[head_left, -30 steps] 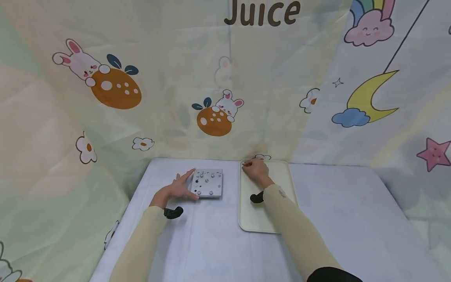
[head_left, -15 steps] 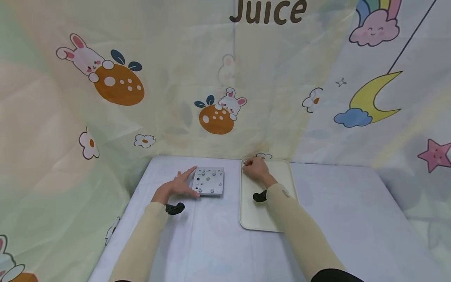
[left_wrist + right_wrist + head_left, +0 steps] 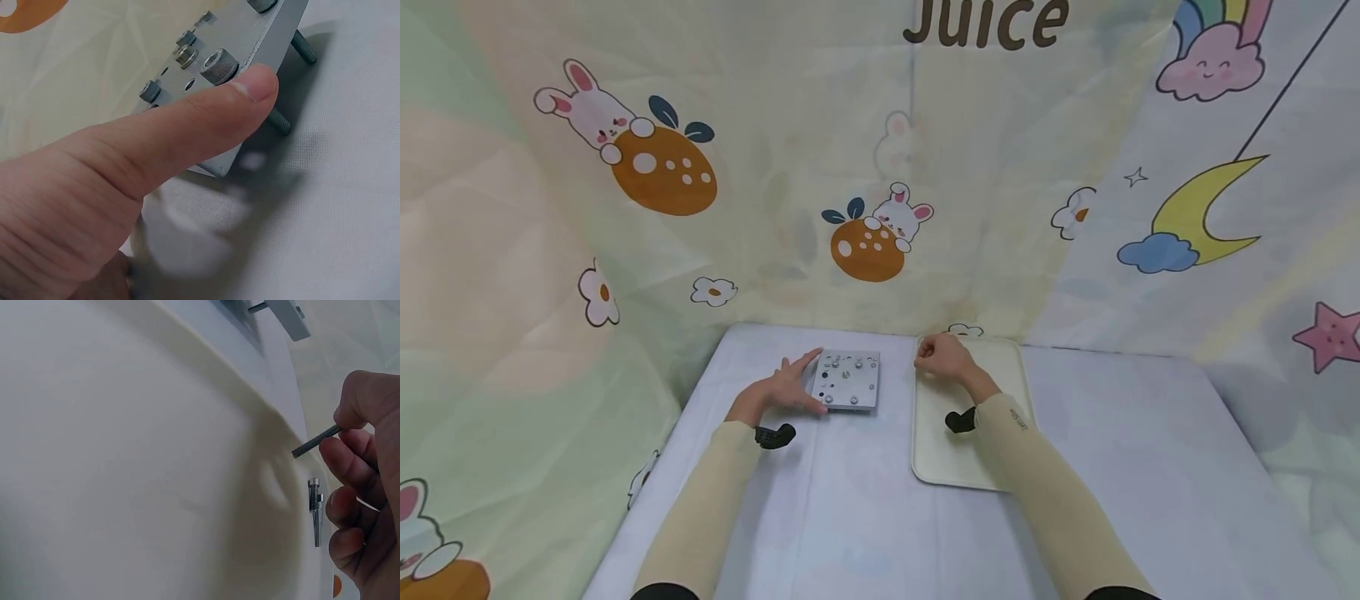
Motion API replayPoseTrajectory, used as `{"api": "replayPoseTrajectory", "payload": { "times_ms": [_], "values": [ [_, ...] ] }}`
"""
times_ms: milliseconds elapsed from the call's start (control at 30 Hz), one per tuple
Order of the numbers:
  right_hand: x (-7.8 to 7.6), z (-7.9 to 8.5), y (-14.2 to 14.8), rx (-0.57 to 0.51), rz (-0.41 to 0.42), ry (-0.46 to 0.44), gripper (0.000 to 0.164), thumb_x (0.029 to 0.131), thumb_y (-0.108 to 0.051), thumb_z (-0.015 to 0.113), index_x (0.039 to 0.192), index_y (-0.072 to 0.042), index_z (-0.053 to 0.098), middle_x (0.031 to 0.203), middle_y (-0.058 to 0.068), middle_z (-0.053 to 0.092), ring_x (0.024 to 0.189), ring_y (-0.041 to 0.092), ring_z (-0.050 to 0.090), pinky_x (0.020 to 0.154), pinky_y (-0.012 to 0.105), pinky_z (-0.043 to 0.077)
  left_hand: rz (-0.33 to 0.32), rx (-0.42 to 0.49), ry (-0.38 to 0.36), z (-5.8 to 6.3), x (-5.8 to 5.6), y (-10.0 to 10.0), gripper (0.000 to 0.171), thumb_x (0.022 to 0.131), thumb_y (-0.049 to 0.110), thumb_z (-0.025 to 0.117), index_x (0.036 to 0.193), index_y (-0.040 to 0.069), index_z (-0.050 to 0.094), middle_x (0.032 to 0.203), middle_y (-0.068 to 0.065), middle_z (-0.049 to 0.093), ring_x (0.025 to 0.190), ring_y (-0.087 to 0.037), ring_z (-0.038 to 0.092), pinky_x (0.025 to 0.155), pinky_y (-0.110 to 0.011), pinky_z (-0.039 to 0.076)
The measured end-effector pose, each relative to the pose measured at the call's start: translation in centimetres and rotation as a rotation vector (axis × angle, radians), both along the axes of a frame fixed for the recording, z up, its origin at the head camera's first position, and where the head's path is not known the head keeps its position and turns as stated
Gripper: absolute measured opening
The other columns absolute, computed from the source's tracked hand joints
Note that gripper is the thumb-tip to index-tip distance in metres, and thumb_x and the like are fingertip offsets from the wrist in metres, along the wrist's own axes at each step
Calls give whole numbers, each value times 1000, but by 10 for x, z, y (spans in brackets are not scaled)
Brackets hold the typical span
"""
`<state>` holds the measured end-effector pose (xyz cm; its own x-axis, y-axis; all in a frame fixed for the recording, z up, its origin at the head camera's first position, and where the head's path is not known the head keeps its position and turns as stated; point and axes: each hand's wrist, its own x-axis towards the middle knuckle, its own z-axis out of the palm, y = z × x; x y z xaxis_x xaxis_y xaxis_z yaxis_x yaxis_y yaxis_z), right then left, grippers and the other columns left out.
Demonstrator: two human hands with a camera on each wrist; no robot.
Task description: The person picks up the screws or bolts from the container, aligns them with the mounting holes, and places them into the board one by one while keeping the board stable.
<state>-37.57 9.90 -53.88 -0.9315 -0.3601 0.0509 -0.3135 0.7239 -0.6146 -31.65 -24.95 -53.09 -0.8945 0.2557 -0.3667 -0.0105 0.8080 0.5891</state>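
Observation:
My left hand (image 3: 785, 388) spans the left side of a silver metal plate (image 3: 865, 379), with the thumb at its near corner and a finger at its far corner. In the left wrist view, the thumb lies along the edge of the plate (image 3: 234, 28); socket head screws (image 3: 219, 66) stand in it and threaded ends stick out below. Over the far left corner of a cream tray (image 3: 940, 454), my right hand (image 3: 947, 358) pinches a screw (image 3: 314, 443) between thumb and forefinger. Its threaded end shows; its head is hidden.
In the right wrist view, more screws (image 3: 314, 515) lie in the tray beside the curled fingers. The tray stands right of the plate on a white-covered table (image 3: 865, 517). A printed cloth backdrop (image 3: 760, 167) hangs directly behind the table.
My head view has shifted slightly. The right hand has lifted a little off the tray's far left corner. My left hand keeps its place at the plate.

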Motion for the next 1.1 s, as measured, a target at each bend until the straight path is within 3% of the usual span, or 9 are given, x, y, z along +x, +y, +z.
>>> {"api": "replayPoseTrajectory", "payload": {
  "times_ms": [200, 367, 500, 733, 1100],
  "values": [
    [3, 16, -11, -10, 18, 29, 5, 79, -16, 66, 81, -11, 66, 75, -1, 63, 67, 14, 56, 63, 30, 47, 9, 13, 4, 3, -2, -2, 130, 54, 55, 91, 156, 36, 12, 162, -10, 4, 142, -45, -15, 107, -71, 3],
    [7, 22, -23, -53, 36, 9, 5, 80, -15, 66, 82, -10, 65, 74, 0, 61, 67, 15, 54, 62, 28, 45, 12, -4, -18, 0, -1, -2, 131, 53, 56, 91, 156, 38, 11, 162, -12, 1, 141, -47, -13, 107, -70, 5],
    [10, 25, -37, -76, 50, 46, 4, 79, -14, 68, 79, -12, 65, 73, -2, 60, 67, 15, 53, 61, 28, 44, 18, 4, -13, -2, 1, -1, 132, 52, 55, 91, 156, 37, 12, 162, -12, 3, 141, -49, -11, 107, -70, 6],
    [16, 24, -63, -80, 82, 30, 5, 81, -18, 70, 79, -16, 66, 77, -5, 61, 66, 14, 52, 56, 26, 43, 40, 12, -14, -3, 3, -1, 133, 51, 54, 92, 156, 36, 13, 161, -17, 2, 140, -53, -8, 105, -72, 7],
    [20, 25, -82, -93, 60, -15, 5, 82, -19, 70, 81, -17, 65, 79, -5, 62, 66, 13, 54, 56, 26, 44, 46, 8, 2, -1, 3, 2, 133, 51, 58, 90, 156, 35, 12, 161, -16, 3, 140, -53, -8, 106, -72, 6]
  ]
}}
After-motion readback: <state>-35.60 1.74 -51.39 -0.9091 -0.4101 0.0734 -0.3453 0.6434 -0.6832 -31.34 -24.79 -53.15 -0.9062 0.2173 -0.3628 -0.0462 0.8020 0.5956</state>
